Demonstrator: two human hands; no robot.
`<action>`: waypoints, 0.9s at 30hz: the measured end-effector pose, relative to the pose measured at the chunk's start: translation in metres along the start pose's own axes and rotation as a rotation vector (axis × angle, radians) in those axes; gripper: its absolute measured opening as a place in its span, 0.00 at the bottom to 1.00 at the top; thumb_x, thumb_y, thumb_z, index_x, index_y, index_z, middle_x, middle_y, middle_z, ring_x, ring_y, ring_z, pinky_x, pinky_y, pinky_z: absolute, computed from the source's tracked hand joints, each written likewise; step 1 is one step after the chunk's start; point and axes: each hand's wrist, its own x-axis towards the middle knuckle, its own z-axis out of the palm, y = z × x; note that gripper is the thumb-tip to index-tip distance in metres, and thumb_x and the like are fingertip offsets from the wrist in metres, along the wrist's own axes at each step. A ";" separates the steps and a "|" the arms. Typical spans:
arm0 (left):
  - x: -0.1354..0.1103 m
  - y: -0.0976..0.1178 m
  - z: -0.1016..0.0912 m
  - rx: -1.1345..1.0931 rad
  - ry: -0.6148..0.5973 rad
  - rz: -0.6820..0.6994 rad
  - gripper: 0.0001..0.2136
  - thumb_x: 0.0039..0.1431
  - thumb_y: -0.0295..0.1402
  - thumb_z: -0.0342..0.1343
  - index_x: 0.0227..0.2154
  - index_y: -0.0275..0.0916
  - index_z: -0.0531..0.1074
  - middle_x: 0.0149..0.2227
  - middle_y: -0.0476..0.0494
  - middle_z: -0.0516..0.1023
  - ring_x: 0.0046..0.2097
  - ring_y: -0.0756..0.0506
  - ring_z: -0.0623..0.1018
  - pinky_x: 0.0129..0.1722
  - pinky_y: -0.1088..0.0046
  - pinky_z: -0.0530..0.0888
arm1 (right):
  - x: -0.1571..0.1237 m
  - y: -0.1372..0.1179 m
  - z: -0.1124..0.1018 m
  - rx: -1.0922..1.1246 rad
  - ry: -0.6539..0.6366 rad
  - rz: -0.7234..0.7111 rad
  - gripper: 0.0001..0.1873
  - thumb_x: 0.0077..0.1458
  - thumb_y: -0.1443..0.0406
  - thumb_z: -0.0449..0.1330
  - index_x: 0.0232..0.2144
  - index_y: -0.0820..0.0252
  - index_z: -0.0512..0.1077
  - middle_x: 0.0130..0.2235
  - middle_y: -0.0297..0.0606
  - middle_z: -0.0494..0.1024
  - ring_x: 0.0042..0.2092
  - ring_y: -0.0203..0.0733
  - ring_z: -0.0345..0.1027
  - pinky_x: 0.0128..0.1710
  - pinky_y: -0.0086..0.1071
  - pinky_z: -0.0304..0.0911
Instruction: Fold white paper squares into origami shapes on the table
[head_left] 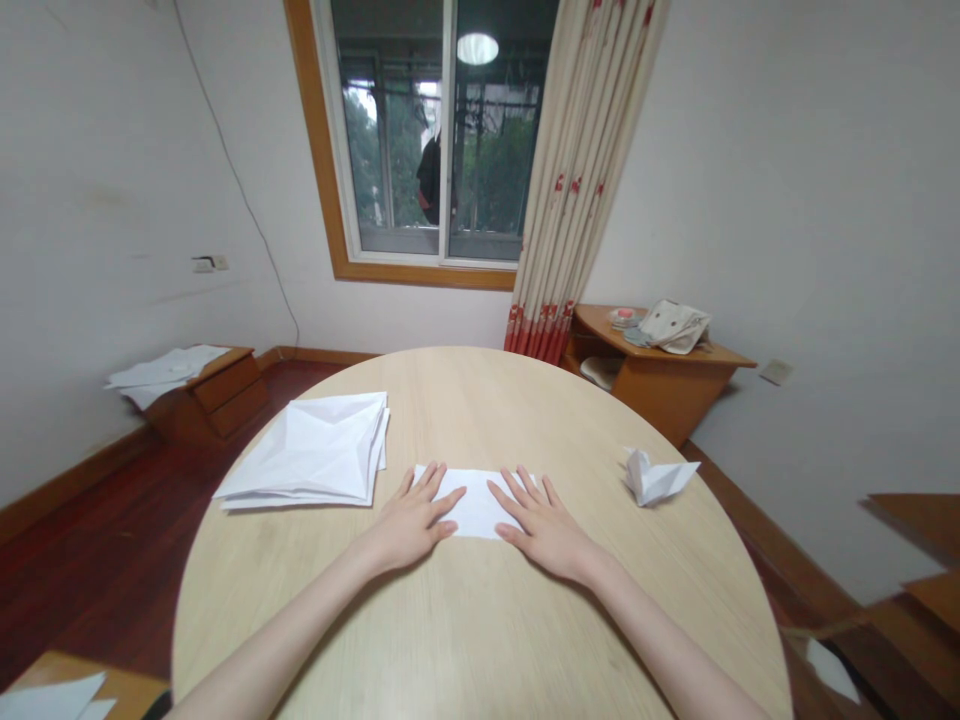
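A white sheet of paper [477,505], rectangular in outline, lies flat on the round wooden table [480,630] in front of me. My left hand [415,515] rests on its left end with the fingers spread. On the right end lies my right hand [541,520], palm down and fingers apart. Both hands press on the paper without gripping it, and they cover its side edges. Left of my left hand sits a stack of creased white paper sheets [322,450]. A folded white paper figure [656,478] with pointed tips stands to the right of my right hand.
A wooden cabinet [232,395] with white papers on top stands beyond the table at the left. At the back right, a corner desk [660,385] bears a pale bag [673,327]. More white paper [56,698] lies at the lower left. A curtain [577,190] hangs beside the window.
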 end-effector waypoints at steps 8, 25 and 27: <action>-0.004 -0.008 -0.007 0.028 -0.003 -0.006 0.25 0.64 0.41 0.49 0.63 0.51 0.54 0.67 0.40 0.42 0.67 0.37 0.42 0.62 0.44 0.40 | -0.004 0.016 -0.004 0.016 -0.014 0.041 0.35 0.61 0.47 0.46 0.65 0.47 0.43 0.68 0.39 0.33 0.67 0.54 0.18 0.62 0.60 0.24; -0.009 -0.027 -0.022 0.125 -0.040 -0.072 0.32 0.60 0.48 0.52 0.64 0.47 0.50 0.67 0.34 0.44 0.67 0.35 0.41 0.60 0.40 0.36 | -0.010 0.038 -0.008 0.058 -0.077 0.161 0.47 0.55 0.47 0.53 0.66 0.57 0.35 0.67 0.45 0.28 0.66 0.55 0.13 0.62 0.60 0.21; -0.009 -0.029 -0.023 0.114 -0.038 -0.064 0.33 0.60 0.49 0.52 0.64 0.46 0.50 0.66 0.34 0.47 0.67 0.35 0.43 0.60 0.40 0.35 | -0.009 0.038 -0.008 0.051 -0.052 0.132 0.47 0.54 0.48 0.54 0.66 0.57 0.36 0.67 0.45 0.29 0.66 0.55 0.13 0.62 0.60 0.21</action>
